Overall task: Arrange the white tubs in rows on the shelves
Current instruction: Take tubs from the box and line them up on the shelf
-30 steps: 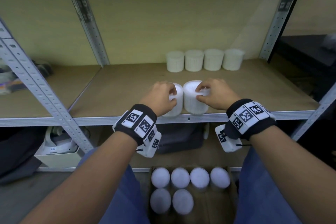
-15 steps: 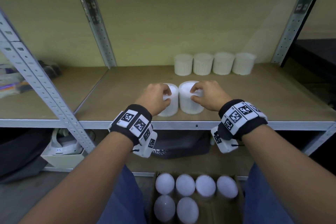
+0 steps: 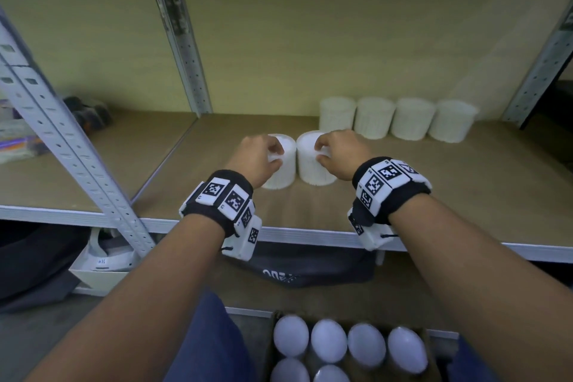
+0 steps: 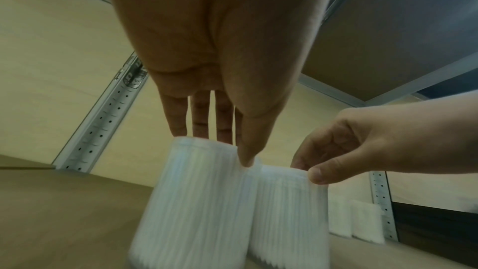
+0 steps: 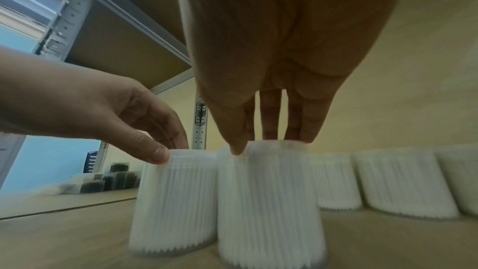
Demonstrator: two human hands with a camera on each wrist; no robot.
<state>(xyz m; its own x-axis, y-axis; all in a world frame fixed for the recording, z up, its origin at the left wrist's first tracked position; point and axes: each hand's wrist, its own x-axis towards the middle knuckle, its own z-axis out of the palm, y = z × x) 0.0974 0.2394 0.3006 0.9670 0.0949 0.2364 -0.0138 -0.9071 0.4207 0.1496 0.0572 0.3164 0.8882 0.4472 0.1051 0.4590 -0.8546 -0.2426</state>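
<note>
Two white ribbed tubs stand side by side on the wooden shelf. My left hand grips the left tub by its top rim, thumb in front and fingers behind. My right hand grips the right tub the same way, thumb on the near rim. The tubs look blurred in both wrist views. A row of several tubs lines the back wall at the right.
A grey upright post stands at the front left, another at the back. A cardboard box below holds several more tubs. Dark clutter lies on the neighbouring shelf at the left.
Both hands have slid the two tubs away from the shelf's front edge toward the back row. The grips have not changed.
</note>
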